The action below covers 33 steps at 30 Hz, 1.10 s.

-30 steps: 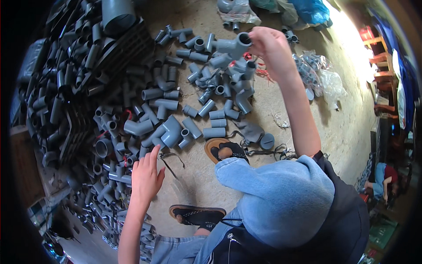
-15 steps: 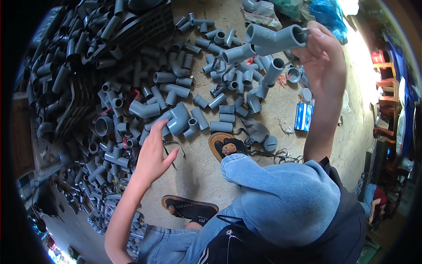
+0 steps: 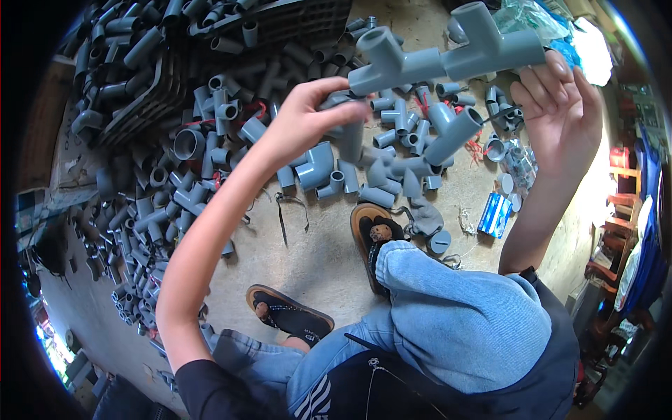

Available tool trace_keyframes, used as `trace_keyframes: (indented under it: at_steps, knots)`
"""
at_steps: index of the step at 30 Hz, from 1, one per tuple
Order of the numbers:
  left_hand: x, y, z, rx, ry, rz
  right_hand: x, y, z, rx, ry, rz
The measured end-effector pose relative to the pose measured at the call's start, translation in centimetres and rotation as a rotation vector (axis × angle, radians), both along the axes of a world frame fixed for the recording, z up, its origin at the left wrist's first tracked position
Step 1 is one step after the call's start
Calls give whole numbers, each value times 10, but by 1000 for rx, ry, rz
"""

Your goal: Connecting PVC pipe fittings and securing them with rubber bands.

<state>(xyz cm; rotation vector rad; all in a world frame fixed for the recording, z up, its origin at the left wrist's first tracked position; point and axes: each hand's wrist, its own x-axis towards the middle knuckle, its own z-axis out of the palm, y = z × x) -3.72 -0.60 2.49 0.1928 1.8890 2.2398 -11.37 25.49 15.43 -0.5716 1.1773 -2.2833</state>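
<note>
Two grey plastic pipe tees, the left tee and the right tee, hang end to end between my hands. My left hand closes thumb and fingers at the left tee's outer end; what it pinches is hidden. My right hand has curled fingers at the right tee's outer end. A thin dark strap runs from near this hand into a lower grey tee, which hangs in the air. Below my left hand a blurred grey fitting hangs too.
Loose grey fittings heap on the floor at left. Black plastic crates hold more. A blue-and-white box lies near my right forearm, and a grey cap beside my sandal. Plastic bags lie at the back right.
My left hand has risen from above the heap to the end of the strung tees. Two tees now line up between my hands. My right hand has moved slightly right and down.
</note>
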Motion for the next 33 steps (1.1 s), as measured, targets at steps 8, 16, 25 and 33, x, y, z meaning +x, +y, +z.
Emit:
trace_keyframes:
  at_steps: [8,16,25,33]
  knots:
    - [14,-29,16,-47,-16,60,-1,10,-32,92,-194,-54]
    - [16,-29,5,-201,-25,248,5,4,-37,322,-87,-61]
    - [21,-48,-5,-768,137,275,7,-1,-63,597,-89,144]
    - [31,-56,60,-446,-41,102,2,-5,-116,1378,528,345]
